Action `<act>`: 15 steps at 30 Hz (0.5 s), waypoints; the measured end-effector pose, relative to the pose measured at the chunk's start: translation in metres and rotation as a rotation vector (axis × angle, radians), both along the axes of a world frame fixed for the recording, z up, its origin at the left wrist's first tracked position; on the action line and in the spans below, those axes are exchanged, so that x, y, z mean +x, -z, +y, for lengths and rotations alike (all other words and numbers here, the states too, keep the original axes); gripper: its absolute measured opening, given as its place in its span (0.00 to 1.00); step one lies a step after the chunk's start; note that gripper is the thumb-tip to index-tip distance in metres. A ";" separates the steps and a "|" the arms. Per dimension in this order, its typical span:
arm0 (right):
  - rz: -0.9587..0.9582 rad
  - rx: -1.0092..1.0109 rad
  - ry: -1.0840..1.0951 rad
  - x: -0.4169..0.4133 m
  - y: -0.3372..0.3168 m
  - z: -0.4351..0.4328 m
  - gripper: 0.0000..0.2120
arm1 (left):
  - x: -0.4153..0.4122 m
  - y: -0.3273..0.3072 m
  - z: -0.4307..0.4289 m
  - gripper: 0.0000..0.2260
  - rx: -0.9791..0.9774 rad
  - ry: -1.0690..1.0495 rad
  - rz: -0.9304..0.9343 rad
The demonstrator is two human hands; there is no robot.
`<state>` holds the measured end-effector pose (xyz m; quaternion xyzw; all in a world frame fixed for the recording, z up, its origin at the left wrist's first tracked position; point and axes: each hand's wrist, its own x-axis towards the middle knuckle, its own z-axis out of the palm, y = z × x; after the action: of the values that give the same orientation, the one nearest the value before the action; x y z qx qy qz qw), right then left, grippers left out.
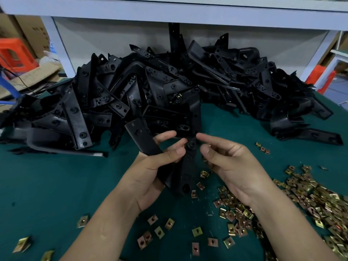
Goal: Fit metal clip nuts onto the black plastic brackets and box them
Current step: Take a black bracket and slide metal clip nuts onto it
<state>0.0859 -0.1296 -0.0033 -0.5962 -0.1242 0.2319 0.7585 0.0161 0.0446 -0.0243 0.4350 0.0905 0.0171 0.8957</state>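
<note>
The fitting step is judged to be in hand: a black plastic bracket point(188, 172) is grasped by the grip of the left hand point(150, 172) above the near middle of the green tabletop point(47, 181). The right hand point(231, 162) is held just right of it, forefinger and thumb parted; whether anything is hidden under its curled fingers cannot be told. Next, one of the clip nuts point(310, 196) heaped near right must be aligned with a bracket hole; no writing is legible.

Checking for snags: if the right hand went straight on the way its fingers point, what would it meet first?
Probably the black bracket held in the left hand, just beyond the right hand; depth is unclear.
</note>
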 end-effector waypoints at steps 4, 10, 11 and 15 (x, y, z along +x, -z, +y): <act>-0.002 -0.022 -0.025 -0.002 0.000 0.001 0.18 | 0.000 0.000 -0.002 0.18 0.030 -0.028 0.000; 0.013 -0.035 -0.054 -0.001 0.001 0.001 0.16 | 0.002 0.000 0.000 0.17 -0.021 -0.065 0.002; 0.019 -0.035 -0.052 -0.002 0.001 0.001 0.18 | 0.002 0.000 0.001 0.17 -0.032 -0.065 -0.004; 0.050 -0.023 -0.045 -0.003 0.000 0.002 0.17 | 0.001 0.001 0.001 0.17 -0.033 -0.058 -0.009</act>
<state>0.0833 -0.1280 -0.0036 -0.5957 -0.1160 0.2652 0.7492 0.0175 0.0458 -0.0256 0.4173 0.0995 0.0435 0.9022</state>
